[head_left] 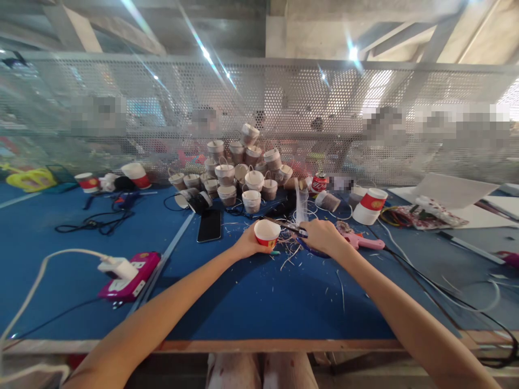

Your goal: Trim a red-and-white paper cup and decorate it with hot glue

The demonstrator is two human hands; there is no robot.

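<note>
A long blue-topped table (227, 308) takes up most of what I see from here. At its back edge rises a heap of small pale cups with greyish-brown bodies and thin looped handles (226, 174); a good many look finished, so I'd call the work well along. To the right, a stack of red-and-white paper cups (373, 200) shows its printed sides without any covering, and so does a red-banded white paper cup (137, 174) over on the left; those appear to be left to do.

Near the middle, the pink tool with a cord (368, 243), probably a glue gun, lies idle. The left hand (248, 243) is curled round the side of a single white paper cup with a red lower band (267, 231), held upright over the table. That one has no visible loop or wrapping, so it seems barely begun. The right hand (322, 236) is closed round dark-bladed scissors (300, 231), tips towards the cup's rim; whether they touch, I can't tell. Smallest are the pale, thin cut strands (288, 255) scattered beneath.
</note>
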